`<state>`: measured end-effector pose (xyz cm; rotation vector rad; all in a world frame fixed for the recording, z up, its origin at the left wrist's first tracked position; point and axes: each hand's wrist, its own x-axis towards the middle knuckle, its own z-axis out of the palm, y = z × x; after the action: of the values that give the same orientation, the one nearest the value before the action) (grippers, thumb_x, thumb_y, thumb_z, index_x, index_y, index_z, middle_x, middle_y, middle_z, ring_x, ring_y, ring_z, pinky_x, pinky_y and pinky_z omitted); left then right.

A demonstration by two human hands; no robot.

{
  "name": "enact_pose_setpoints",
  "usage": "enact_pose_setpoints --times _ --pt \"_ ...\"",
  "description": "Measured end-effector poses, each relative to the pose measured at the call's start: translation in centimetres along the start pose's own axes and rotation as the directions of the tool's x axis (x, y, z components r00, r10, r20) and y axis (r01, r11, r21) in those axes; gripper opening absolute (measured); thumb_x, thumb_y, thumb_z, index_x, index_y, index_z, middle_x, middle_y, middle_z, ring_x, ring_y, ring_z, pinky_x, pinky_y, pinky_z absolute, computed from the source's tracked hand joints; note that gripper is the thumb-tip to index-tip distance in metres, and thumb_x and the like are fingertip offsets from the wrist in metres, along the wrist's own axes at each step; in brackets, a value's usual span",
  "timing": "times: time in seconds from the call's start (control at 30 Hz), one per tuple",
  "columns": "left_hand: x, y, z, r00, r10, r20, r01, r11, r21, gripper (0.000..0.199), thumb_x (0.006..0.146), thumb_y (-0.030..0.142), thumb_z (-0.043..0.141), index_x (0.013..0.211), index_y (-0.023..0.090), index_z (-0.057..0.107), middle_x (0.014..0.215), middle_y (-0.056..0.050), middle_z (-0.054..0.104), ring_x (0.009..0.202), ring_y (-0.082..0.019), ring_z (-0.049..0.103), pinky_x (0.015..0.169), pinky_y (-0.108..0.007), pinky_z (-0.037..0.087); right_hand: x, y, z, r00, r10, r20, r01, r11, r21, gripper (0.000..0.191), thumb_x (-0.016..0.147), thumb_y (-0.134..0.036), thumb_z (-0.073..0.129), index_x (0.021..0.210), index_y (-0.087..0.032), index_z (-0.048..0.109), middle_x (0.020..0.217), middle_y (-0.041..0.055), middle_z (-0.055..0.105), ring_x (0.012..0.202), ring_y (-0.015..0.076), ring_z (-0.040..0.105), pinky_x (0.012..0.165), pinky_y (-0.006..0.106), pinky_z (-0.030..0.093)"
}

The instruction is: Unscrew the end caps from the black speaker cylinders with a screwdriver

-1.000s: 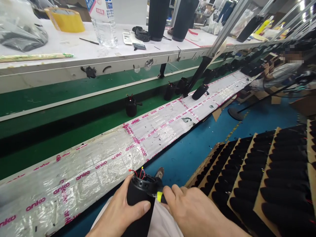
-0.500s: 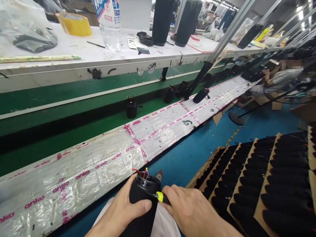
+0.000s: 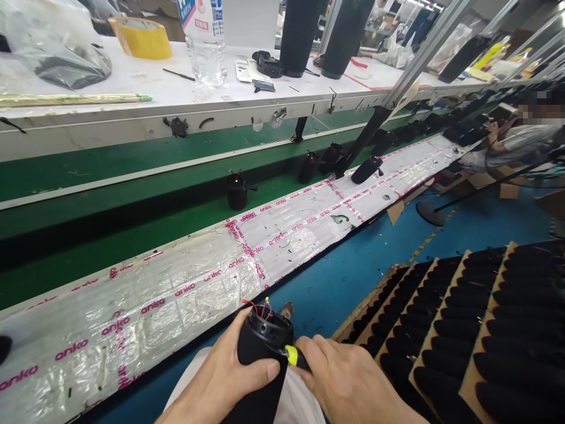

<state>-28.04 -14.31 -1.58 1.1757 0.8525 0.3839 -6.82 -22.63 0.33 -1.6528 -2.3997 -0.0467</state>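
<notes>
A black cylindrical speaker housing stands tilted in front of my lap, its open end up, with thin red, white and yellow-tipped wires sticking out. My left hand is wrapped around its side, thumb across the front. In my right hand is a hand tool with a black-and-yellow handle. The fingers close around that handle, and its short metal tip touches the housing just under the black rim. The tip is too small to tell its exact kind.
A plastic-covered bench strip runs diagonally ahead, with more black housings behind it. The shelf above holds yellow tape, a bottle and tall cylinders. Cardboard-divided rows of black cylinders stand at right. Another person sits far right.
The view has shifted slightly, so the scene sits a little differently. Both hands keep their grips, and the tool's tip is still at the housing's rim.
</notes>
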Motion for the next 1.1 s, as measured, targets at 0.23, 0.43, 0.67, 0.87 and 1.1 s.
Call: enact_pose_setpoints --times 0.23,0.43,0.67,0.87,1.1 --pt "0.04 -0.7 -0.17 1.0 0.0 -0.016 0.0 1.0 0.014 0.063 0.083 0.051 0.08 0.138 0.034 0.056 0.14 0.0 0.065 0.134 -0.035 0.054 0.114 -0.045 0.04 -0.06 0.25 -0.02 1.0 -0.004 0.016 0.004 1.0 0.003 0.04 0.115 -0.033 0.015 0.095 -0.023 0.049 0.067 -0.0024 0.059 0.05 0.0169 0.061 0.045 0.034 0.034" --pt "0.31 -0.72 -0.26 1.0 -0.005 -0.01 0.005 1.0 0.007 0.058 0.083 0.048 0.08 0.135 0.034 0.056 0.136 0.001 0.068 0.13 -0.035 0.058 0.113 -0.046 0.041 -0.06 0.41 0.18 0.999 -0.003 0.042 0.002 1.0 0.015 0.041 0.115 -0.032 0.016 0.096 -0.022 0.05 0.067 -0.0018 0.059 0.052 0.0177 0.062 0.045 0.035 0.034" --pt "0.54 -0.21 -0.36 1.0 -0.018 -0.001 0.018 1.0 0.01 0.059 0.082 0.043 0.08 0.135 0.032 0.058 0.139 -0.001 0.067 0.13 -0.034 0.057 0.114 -0.047 0.04 0.1 0.73 0.68 1.0 0.007 0.027 -0.008 0.998 0.061 0.038 0.115 -0.035 0.019 0.098 -0.022 0.052 0.069 -0.0028 0.06 0.054 0.017 0.064 0.048 0.034 0.037" --pt "0.66 -0.37 -0.51 0.999 -0.032 -0.009 0.032 0.999 0.018 0.059 0.079 0.037 0.079 0.134 0.031 0.058 0.134 -0.002 0.069 0.124 -0.034 0.06 0.114 -0.049 0.041 0.1 0.87 0.81 0.999 0.005 0.039 -0.007 0.999 0.043 0.037 0.115 -0.035 0.019 0.099 -0.023 0.05 0.069 -0.0038 0.06 0.055 0.0162 0.065 0.048 0.034 0.037" --pt "0.51 -0.39 -0.3 0.995 -0.074 -0.071 0.078 0.995 0.063 0.053 0.077 0.037 0.079 0.125 0.025 0.061 0.117 -0.005 0.074 0.113 -0.036 0.065 0.108 -0.049 0.048 0.33 1.0 0.5 0.99 -0.045 0.131 0.044 0.999 0.012 0.039 0.115 -0.034 0.013 0.096 -0.024 0.046 0.067 -0.0033 0.059 0.051 0.0163 0.063 0.045 0.034 0.033"
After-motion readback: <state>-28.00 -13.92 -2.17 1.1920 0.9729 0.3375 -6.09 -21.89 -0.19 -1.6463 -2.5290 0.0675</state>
